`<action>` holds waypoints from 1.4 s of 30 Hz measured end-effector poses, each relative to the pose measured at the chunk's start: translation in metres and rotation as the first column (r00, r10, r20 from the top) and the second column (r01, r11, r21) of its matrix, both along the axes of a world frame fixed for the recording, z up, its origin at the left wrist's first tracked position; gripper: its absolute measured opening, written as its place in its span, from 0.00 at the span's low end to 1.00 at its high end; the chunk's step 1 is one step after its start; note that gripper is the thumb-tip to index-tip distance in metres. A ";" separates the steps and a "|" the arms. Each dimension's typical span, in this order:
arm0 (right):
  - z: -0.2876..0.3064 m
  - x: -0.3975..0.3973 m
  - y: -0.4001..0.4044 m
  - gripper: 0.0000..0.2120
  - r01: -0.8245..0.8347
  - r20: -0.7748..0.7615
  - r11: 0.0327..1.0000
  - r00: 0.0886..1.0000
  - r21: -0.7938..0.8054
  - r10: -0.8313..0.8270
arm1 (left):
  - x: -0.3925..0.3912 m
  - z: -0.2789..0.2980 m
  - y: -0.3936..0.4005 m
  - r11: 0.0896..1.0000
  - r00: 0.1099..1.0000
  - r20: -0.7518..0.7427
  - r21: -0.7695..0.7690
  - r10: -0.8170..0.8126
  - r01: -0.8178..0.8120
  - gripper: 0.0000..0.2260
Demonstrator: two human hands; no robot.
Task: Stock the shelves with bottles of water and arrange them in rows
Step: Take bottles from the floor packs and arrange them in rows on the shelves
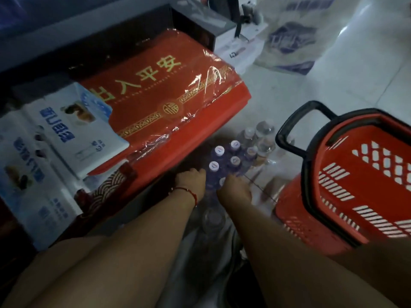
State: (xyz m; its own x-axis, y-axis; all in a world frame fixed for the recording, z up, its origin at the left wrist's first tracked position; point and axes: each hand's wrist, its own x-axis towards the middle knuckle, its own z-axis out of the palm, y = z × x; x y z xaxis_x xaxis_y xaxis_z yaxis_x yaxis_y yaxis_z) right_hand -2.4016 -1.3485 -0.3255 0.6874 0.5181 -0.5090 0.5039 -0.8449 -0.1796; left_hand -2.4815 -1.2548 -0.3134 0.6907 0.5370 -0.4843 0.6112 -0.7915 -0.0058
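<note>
Several water bottles [234, 161] with white caps and purple labels stand in a tight cluster on the floor, under the edge of a low shelf. Clear bottles [264, 132] stand just behind them. My left hand [191, 180], with a red string at the wrist, curls against the side of the near-left bottle [214, 167]. My right hand [236, 188] grips the nearest bottle, with only its cap [222, 181] peeking out beside my fingers. The lower parts of the bottles are in shadow.
A red shopping basket [347, 196] with a black handle stands close on the right. A plastic-wrapped red mat [169, 90] and white boxes [66, 134] overhang the bottles from the left. A white printed bag [293, 34] sits far back on the pale tiled floor.
</note>
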 end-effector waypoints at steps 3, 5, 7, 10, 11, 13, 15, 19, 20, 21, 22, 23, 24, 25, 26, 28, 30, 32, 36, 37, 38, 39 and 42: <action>-0.010 0.001 0.004 0.12 0.067 0.005 0.996 0.998 0.064 -0.067 | 0.005 -0.007 0.007 1.000 0.999 0.039 0.005 0.010 -0.010 0.12; -0.013 0.002 0.004 0.11 0.095 0.025 0.990 0.995 0.101 -0.098 | 0.009 -0.007 0.008 1.000 0.998 0.055 0.005 0.014 -0.015 0.11; -0.013 0.004 0.004 0.10 0.108 0.031 0.987 0.993 0.117 -0.112 | 0.011 -0.006 0.008 1.000 0.998 0.061 -0.008 0.029 -0.029 0.11; -0.009 0.006 0.003 0.10 0.104 0.030 0.983 0.994 0.150 -0.109 | 0.006 0.004 0.013 0.998 0.993 0.100 -0.035 0.064 -0.061 0.12; -0.003 0.005 0.004 0.10 0.085 0.040 0.982 0.995 0.167 -0.093 | 0.003 0.011 0.015 0.995 0.988 0.131 -0.061 0.082 -0.075 0.12; 0.012 0.003 0.008 0.12 0.032 0.079 0.978 0.996 0.207 -0.049 | -0.006 0.029 0.019 0.986 0.970 0.207 -0.131 0.127 -0.102 0.15; 0.035 0.001 0.010 0.16 -0.027 0.114 0.969 0.993 0.245 -0.001 | -0.017 0.050 0.022 0.982 0.950 0.278 -0.160 0.145 -0.103 0.18; 0.095 -0.002 0.012 0.15 -0.109 0.115 0.944 0.990 0.312 0.077 | -0.046 0.092 0.021 0.941 0.838 0.467 -0.302 0.283 -0.150 0.19; 0.114 -0.004 0.013 0.16 -0.130 0.120 0.935 0.988 0.331 0.095 | -0.053 0.104 0.020 0.906 0.773 0.519 -0.388 0.365 -0.168 0.18; 0.133 -0.006 0.014 0.16 -0.157 0.124 0.924 0.985 0.349 0.121 | -0.060 0.117 0.017 0.867 0.696 0.562 -0.464 0.446 -0.182 0.16; 0.154 -0.010 0.015 0.16 -0.191 0.127 0.912 0.980 0.364 0.154 | -0.067 0.131 0.014 0.827 0.619 0.587 -0.527 0.521 -0.196 0.16; 0.175 -0.014 0.016 0.16 -0.228 0.137 0.895 0.972 0.384 0.189 | -0.074 0.146 0.012 0.783 0.544 0.599 -0.588 0.588 -0.200 0.16; 0.197 -0.019 0.017 0.17 -0.257 0.151 0.875 0.965 0.409 0.213 | -0.080 0.159 0.011 0.737 0.474 0.595 -0.646 0.649 -0.199 0.18; 0.218 -0.025 0.017 0.17 -0.283 0.171 0.852 0.958 0.441 0.230 | -0.085 0.172 0.010 0.686 0.394 0.585 -0.702 0.708 -0.191 0.20; 0.239 -0.031 0.018 0.18 -0.303 0.190 0.823 0.952 0.481 0.240 | -0.092 0.186 0.009 0.635 0.306 0.571 -0.752 0.762 -0.179 0.21; 0.275 -0.047 0.015 0.20 -0.336 0.219 0.737 0.942 0.587 0.255 | -0.106 0.212 0.006 0.537 0.129 0.524 -0.837 0.842 -0.106 0.23; 0.295 -0.057 0.011 0.20 -0.308 0.183 0.649 0.950 0.695 0.255 | -0.116 0.231 0.004 0.506 0.031 0.505 -0.862 0.863 -0.032 0.18; 0.306 -0.065 0.009 0.21 -0.259 0.122 0.576 0.956 0.775 0.266 | -0.134 0.248 0.004 0.572 0.007 0.573 -0.818 0.820 -0.056 0.16; 0.317 -0.087 0.020 0.25 -0.135 -0.023 0.455 0.945 0.880 0.325 | -0.172 0.268 0.008 0.673 0.165 0.656 -0.735 0.736 -0.081 0.16; 0.318 -0.094 0.025 0.23 -0.157 -0.008 0.437 0.936 0.886 0.353 | -0.179 0.270 0.010 0.673 0.212 0.648 -0.736 0.732 -0.074 0.16; 0.320 -0.101 0.030 0.22 -0.164 -0.012 0.429 0.925 0.888 0.379 | -0.185 0.274 0.012 0.660 0.248 0.630 -0.749 0.736 -0.060 0.16; 0.320 -0.107 0.036 0.21 -0.150 -0.040 0.425 0.913 0.893 0.406 | -0.191 0.277 0.015 0.649 0.286 0.613 -0.760 0.736 -0.041 0.13; 0.314 -0.122 0.052 0.28 -0.037 -0.192 0.451 0.872 0.892 0.451 | -0.201 0.282 0.023 0.631 0.337 0.586 -0.775 0.737 -0.031 0.10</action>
State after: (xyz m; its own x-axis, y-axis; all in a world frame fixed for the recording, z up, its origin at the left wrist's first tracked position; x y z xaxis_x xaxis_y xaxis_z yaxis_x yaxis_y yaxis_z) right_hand -2.5232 -1.2966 -0.0115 0.3317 0.9356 0.1212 0.3827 -0.0160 -0.9237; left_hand -2.6828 -1.2322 -0.0310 0.6720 0.7300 -0.1249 0.2355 -0.0506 0.9706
